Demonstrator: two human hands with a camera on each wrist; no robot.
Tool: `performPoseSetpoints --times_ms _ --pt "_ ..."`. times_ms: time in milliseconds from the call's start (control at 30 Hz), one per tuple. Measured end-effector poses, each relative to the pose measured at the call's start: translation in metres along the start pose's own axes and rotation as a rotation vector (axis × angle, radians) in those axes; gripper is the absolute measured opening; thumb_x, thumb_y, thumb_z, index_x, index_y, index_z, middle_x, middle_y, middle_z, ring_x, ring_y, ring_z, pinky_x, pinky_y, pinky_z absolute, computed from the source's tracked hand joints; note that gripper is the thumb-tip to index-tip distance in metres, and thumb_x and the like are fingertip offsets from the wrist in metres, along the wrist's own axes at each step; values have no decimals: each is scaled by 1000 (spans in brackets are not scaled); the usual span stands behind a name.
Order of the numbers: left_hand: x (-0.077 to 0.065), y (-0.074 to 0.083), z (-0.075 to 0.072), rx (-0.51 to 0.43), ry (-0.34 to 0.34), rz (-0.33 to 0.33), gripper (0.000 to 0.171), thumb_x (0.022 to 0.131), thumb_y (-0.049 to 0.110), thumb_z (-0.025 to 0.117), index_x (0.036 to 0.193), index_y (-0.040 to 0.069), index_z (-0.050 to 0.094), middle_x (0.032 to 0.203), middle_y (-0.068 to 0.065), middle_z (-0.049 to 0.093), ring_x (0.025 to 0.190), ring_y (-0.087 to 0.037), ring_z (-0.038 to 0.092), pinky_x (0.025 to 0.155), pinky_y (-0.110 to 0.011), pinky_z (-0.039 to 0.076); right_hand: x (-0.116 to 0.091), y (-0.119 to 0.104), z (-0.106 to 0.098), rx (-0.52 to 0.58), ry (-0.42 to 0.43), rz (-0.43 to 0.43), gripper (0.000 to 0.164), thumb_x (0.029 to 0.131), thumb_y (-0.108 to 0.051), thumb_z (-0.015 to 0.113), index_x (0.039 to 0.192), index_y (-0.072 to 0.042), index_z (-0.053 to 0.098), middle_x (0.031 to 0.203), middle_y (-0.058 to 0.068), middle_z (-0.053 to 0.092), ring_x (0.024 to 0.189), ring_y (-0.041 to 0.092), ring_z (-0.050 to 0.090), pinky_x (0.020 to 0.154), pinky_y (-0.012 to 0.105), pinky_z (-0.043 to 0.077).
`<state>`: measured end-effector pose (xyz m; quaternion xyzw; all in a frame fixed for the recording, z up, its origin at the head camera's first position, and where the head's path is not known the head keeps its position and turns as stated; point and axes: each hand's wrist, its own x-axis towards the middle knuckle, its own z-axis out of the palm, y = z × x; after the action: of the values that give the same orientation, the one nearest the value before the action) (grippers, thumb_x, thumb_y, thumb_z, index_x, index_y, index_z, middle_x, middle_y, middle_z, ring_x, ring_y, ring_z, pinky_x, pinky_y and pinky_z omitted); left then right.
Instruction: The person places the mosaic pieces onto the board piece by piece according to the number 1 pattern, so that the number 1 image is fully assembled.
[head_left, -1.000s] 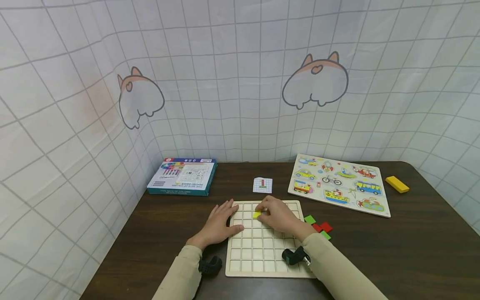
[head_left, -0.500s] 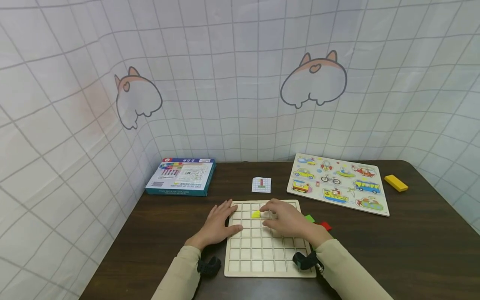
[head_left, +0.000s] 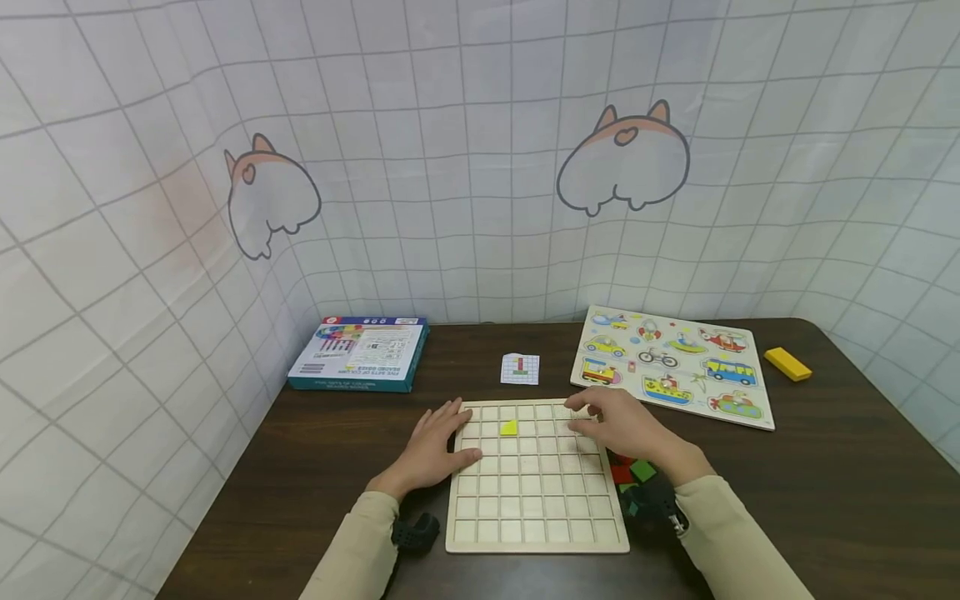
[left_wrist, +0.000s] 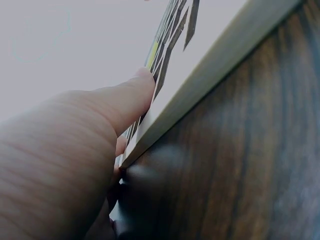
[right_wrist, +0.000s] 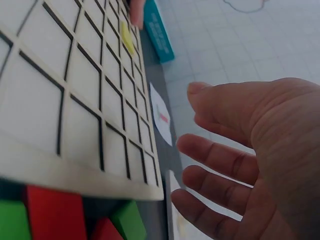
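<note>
A pale wooden grid board [head_left: 528, 486] lies flat before me. One yellow tile [head_left: 509, 427] with a cut corner sits in a cell near its top left. My left hand [head_left: 429, 454] rests on the board's left edge, fingers extended; in the left wrist view its thumb [left_wrist: 132, 95] lies on the board's surface. My right hand [head_left: 630, 427] is over the upper right edge, holding nothing, its fingers loosely bent and apart in the right wrist view. Beneath that wrist, beside the board, are several red tiles [head_left: 622, 474] and green tiles [head_left: 642, 471], partly hidden.
Behind the board lies a small gridded card [head_left: 520, 369] with a red and green figure. A flat teal box [head_left: 360, 357] stands back left. A picture puzzle board [head_left: 671, 362] and a yellow block [head_left: 787, 364] lie back right, near the wall cloth.
My right hand has let go of the yellow tile, which stays in its cell, and has moved right to the board's edge. The left hand keeps its place.
</note>
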<state>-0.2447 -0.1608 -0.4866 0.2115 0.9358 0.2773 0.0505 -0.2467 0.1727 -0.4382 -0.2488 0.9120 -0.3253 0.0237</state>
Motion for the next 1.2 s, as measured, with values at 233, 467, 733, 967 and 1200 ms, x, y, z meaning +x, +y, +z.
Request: performPoseSetpoints --times_ms 233,467,733,967,1200 --pt "1 -2 0 -6 3 -6 73 92 47 63 150 10 40 162 -9 20 149 -28 14 119 -52 4 -4 18 -20 -30 9 59 25 93 -22 69 113 -7 71 98 -2 68 85 12 61 74 33 53" --pt "2 -3 0 0 -4 9 72 93 47 63 150 10 39 162 -10 20 149 -28 15 119 -53 4 -14 31 -34 -62 -82 127 25 92 -24 69 110 -7 71 102 1 70 88 15 62 79 39 54" --pt "3 -2 -3 -1 -2 33 73 93 47 63 150 9 39 161 -11 20 149 -28 15 119 -54 4 -22 36 -45 -71 -180 176 29 90 -26 71 110 -5 71 100 2 70 83 13 60 78 38 54" --pt "1 -3 -1 -3 -1 26 73 93 47 63 150 9 39 161 -11 20 149 -28 15 119 -54 4 -27 46 -47 -72 -224 163 24 88 -23 73 105 -6 71 94 -1 69 78 12 57 71 34 52" --pt "1 -3 0 -4 -4 24 73 93 47 63 150 9 39 161 -12 20 149 -29 15 119 -54 3 -35 55 -52 -1 -274 200 27 84 -20 77 106 -7 70 79 -2 58 73 16 51 65 31 43"
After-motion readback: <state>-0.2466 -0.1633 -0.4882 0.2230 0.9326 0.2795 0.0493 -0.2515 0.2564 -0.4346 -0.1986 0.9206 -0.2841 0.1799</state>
